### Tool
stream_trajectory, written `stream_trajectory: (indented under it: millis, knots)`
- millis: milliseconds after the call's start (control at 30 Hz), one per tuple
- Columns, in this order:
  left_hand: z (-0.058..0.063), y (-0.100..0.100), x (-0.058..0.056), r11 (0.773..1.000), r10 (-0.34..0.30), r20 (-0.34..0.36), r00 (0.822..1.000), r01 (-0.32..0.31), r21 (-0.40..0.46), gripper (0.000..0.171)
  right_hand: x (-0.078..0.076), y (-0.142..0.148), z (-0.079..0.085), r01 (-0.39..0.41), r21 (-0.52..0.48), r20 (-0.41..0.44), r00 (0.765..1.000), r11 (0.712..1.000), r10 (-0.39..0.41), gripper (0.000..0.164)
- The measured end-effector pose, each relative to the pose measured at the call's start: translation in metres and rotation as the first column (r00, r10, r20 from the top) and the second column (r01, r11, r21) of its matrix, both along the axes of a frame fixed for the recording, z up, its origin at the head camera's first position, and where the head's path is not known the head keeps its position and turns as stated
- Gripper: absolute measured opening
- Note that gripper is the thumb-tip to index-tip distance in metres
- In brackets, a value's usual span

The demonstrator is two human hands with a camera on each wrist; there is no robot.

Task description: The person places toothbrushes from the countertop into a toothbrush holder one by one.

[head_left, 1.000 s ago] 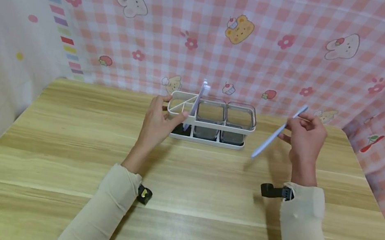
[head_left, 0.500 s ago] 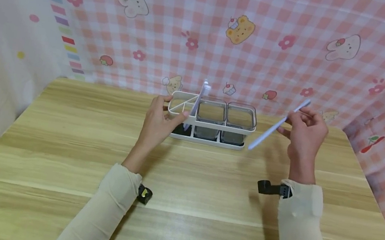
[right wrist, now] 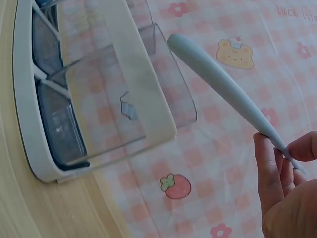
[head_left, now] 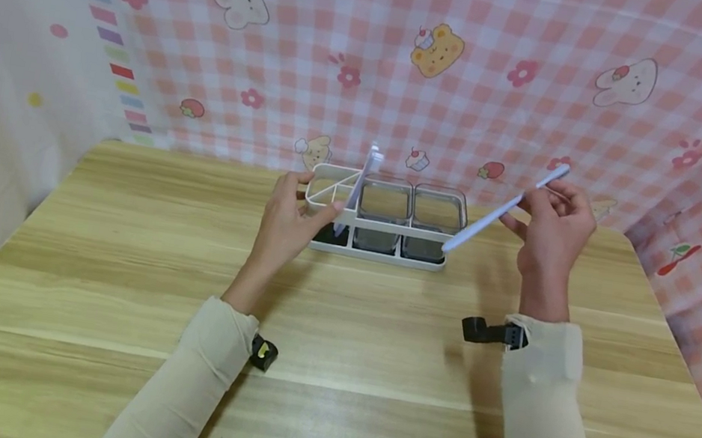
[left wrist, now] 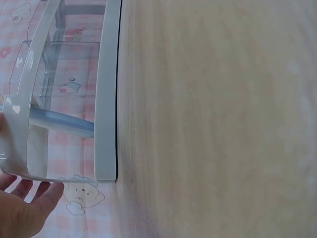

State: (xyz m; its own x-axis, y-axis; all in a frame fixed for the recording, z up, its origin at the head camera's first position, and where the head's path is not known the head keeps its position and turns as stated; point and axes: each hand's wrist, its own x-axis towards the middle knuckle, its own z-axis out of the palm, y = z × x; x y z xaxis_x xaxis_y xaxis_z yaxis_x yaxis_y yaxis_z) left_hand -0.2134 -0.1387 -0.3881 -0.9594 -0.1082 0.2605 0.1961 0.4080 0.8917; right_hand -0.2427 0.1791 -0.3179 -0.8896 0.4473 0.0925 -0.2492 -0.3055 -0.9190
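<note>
On the table, a white toothbrush holder (head_left: pixel 390 229) stands near the back wall. My left hand (head_left: pixel 287 225) grips its left end, thumb at the front and fingers round the side. Light purple toothbrushes (head_left: pixel 364 179) lean upright in the holder's divided left section, with two heads showing at the top. My right hand (head_left: pixel 553 242) pinches another pale blue toothbrush (head_left: pixel 488 222) near its upper end. That brush slants in the air, its handle's lower end close to the holder's right end. In the right wrist view the handle (right wrist: pixel 223 87) points towards a clear cup.
Two clear cups, a middle one (head_left: pixel 382 216) and a right one (head_left: pixel 436 224), sit in the holder. A pink checked cloth (head_left: pixel 495 119) hangs right behind the wooden table (head_left: pixel 358 356). Both wrists carry black camera straps.
My right hand has moved a little up and left with the toothbrush, bringing its handle end to the holder's right edge. My left hand and the holder stay in place.
</note>
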Motion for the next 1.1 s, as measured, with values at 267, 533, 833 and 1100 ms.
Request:
stream_trajectory:
  millis: [267, 533, 833, 1100]
  knots:
    - [0.001, 0.0, 0.0, 1.0, -0.003, 0.002, 1.0, 0.003, 0.006, 0.068, -0.003, -0.014, 0.004, 0.017, -0.042, -0.068, 0.997, 0.999, -0.02, 0.019]
    - [0.001, 0.0, 0.001, 1.0, -0.005, 0.006, 1.0, 0.005, 0.009, 0.068, -0.004, -0.03, 0.011, 0.03, -0.053, -0.092, 0.995, 0.998, -0.034, 0.022]
    - [0.001, 0.0, 0.0, 1.0, -0.006, 0.007, 1.0, 0.006, 0.008, 0.068, -0.004, -0.044, 0.017, -0.015, -0.032, -0.188, 0.982, 0.999, 0.009, 0.022]
    - [0.001, 0.0, 0.0, 1.0, -0.006, 0.003, 1.0, 0.006, 0.012, 0.069, -0.005, -0.056, 0.021, -0.008, 0.012, -0.207, 0.978, 1.0, 0.011, 0.021]
